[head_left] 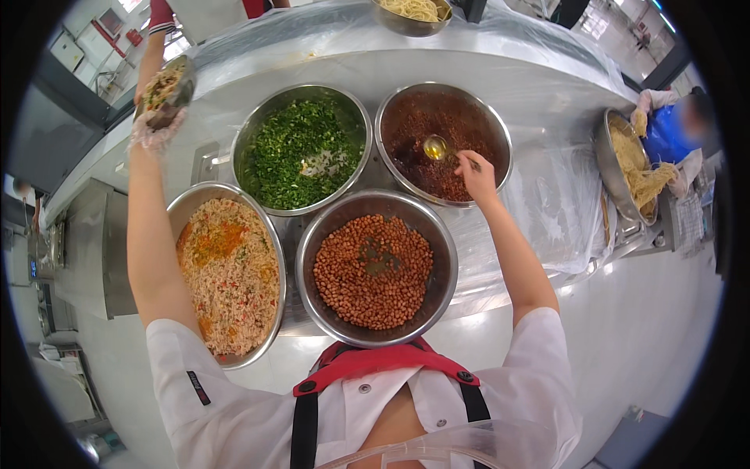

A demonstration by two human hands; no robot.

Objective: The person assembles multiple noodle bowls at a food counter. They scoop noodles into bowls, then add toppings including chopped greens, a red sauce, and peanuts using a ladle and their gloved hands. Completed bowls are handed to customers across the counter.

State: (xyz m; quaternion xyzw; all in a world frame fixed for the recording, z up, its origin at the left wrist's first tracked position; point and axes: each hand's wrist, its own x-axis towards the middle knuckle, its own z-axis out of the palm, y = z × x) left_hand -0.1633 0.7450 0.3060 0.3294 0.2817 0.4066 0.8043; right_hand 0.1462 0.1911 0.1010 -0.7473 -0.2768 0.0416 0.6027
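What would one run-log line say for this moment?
left hand: holds small bowl of food, raised | right hand: holds spoon of oil over chili bowl | nearby: peanuts bowl

Bowl of noodles, top of view: far rim cut off by the picture's edge.
Spoon over the bowl of red chili: handle hidden inside the right hand.
Small bowl in the left hand: underside covered by the fingers; contents too small to tell apart.
Bowl of peanuts: dark patch at centre, kind unclear.
Person in blue, right rim: face blurred, body cut off.
Second person, top: only torso and sleeve show.
Table: surface veiled by plastic sheet.
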